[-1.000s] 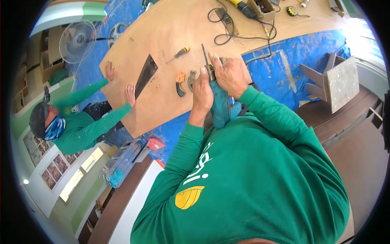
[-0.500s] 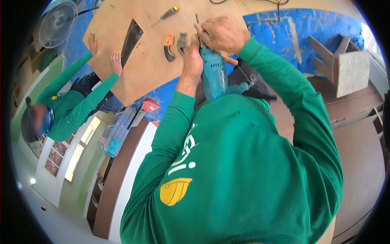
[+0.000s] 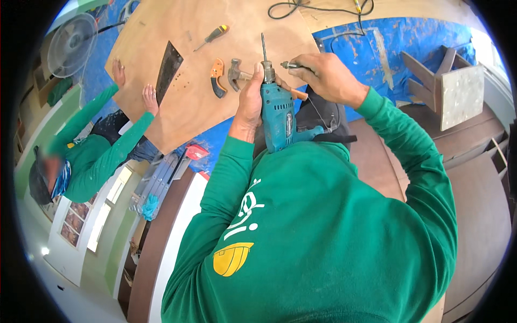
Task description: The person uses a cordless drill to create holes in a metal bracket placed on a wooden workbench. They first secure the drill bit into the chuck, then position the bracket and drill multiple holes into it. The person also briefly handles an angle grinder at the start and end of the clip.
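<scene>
My left hand is wrapped round the front of a teal power drill, just behind its metal chuck. The drill points away from me, its rear against my body. A long drill bit sticks out of the chuck. To the right of it, my right hand pinches a small metal chuck key, apart from the chuck. Left of the drill a claw hammer lies on the wooden board, its handle partly hidden behind the drill and my left hand.
A screwdriver, an orange and black handle and a dark tapered blade lie on the board. At left a co-worker's hands rest on it. Blue sheeting, a black cable and a wooden frame piece are beyond.
My right hand has moved right and toward me, off the chuck, with the chuck key now showing in its fingers. The drill has come slightly nearer to me in the picture.
</scene>
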`<state>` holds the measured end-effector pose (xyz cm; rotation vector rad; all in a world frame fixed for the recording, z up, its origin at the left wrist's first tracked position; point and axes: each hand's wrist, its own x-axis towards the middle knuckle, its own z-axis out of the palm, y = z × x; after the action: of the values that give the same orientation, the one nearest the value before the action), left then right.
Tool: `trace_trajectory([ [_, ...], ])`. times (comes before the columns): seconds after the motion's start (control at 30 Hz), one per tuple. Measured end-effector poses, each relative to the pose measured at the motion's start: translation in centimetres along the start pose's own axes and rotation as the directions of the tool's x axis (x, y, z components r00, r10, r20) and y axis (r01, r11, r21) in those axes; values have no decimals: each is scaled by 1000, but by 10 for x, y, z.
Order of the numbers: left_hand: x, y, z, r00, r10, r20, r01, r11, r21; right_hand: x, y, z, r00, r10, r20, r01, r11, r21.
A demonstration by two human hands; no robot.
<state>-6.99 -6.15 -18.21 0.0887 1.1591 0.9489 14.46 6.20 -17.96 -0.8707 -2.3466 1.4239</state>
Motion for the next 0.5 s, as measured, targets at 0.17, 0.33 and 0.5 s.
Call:
trace_trajectory([
  [0.17,6,-13,-6,1000,23,-5,-23,999,-47,7,-27,7,879,403,255,-465,602,649],
  [0.33,-1,1,7,999,42,28,-42,999,10,3,-25,12,864,445,234,-468,541,699],
  [0.5,-2,-1,11,994,64,85,-65,998,-1,-3,-27,17,870,450,200,-440,528,726],
])
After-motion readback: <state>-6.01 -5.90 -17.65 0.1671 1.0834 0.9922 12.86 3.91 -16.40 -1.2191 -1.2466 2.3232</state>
